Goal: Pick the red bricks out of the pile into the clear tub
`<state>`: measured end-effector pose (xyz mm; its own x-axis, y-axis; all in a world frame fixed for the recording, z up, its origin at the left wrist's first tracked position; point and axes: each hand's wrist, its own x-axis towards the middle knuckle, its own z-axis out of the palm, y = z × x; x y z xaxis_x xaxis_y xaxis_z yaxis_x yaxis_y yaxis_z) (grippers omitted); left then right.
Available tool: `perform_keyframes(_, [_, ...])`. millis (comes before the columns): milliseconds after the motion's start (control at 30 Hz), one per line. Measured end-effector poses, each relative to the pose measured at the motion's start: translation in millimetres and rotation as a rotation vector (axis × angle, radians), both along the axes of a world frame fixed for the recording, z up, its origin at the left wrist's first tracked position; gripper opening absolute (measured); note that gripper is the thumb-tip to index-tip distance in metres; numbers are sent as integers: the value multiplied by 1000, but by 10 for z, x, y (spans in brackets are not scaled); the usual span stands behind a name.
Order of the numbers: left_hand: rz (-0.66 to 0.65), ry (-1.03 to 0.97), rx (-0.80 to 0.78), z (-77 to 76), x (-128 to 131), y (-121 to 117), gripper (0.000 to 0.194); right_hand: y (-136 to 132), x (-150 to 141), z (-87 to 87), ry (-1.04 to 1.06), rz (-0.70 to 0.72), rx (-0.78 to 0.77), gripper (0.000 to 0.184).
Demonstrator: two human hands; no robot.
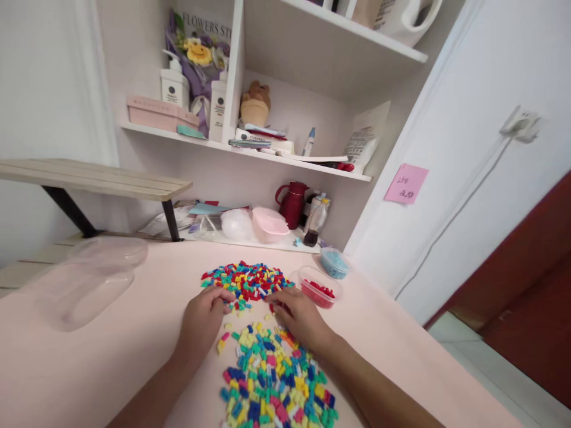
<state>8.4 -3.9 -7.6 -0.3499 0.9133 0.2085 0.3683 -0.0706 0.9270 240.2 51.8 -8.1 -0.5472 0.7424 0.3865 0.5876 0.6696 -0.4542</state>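
Note:
Small plastic toy bricks in mixed colours lie in two heaps on the pink tabletop: a far pile (250, 276) and a near pile (272, 380). My left hand (209, 309) rests at the far pile's near left edge, fingers curled in beside some green and teal bricks; what they hold, if anything, is hidden. Across from it, my right hand (297, 312) reaches over the gap between the piles, with its fingers bent together. At its fingertips shows a red toy brick (272, 308). A clear tub of red bricks (319, 291) stands just right of this hand.
A lidded tub of light blue pieces (335, 263) sits farther back right. Clear plastic containers (89, 291) lie at the left, near a wooden stand (98, 178). Behind are a pink bowl (270, 224), a red jug (293, 205), a bottle (316, 224) and shelves.

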Motion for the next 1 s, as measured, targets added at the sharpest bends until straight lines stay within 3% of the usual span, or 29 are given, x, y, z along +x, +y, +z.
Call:
perform_keyframes(200, [-8,25,4,-5,-11,16,28,75,53,-65,75,-29,-90,28])
perform_keyframes(400, [3,2,6,-3,-10,19,27,85,69,-104,1,-41,30,26])
perform_keyframes(567, [5,-1,-5,-17,-24,30,27,137,114,-58,-115,-37,40,18])
perform_keyframes(700, [14,-4,16,-14,-28,22,26,116,117,-8,-154,-22,75,22])
perform_keyframes(800, [80,2,137,24,-25,-15,24,69,86,29,-205,-16,85,19])
perform_keyframes(1000, [339,-13,353,93,-116,-29,25,8,41,138,-202,-34,133,15])
